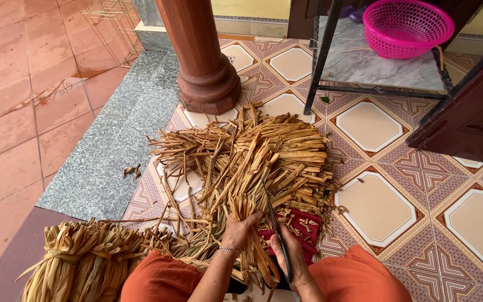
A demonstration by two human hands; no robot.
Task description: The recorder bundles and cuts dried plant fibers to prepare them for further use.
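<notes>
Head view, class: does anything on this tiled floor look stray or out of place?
Yes. A small clump of dried scraps lies alone on the grey stone step, apart from the main pile of dried strips. Short offcuts are strewn over the red cloth beside the right hand, which holds a knife.

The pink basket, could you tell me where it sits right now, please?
In the head view the pink basket sits at upper right on the marble-topped stand, beyond the pile of dried leaf strips, right of the wooden pillar.
</notes>
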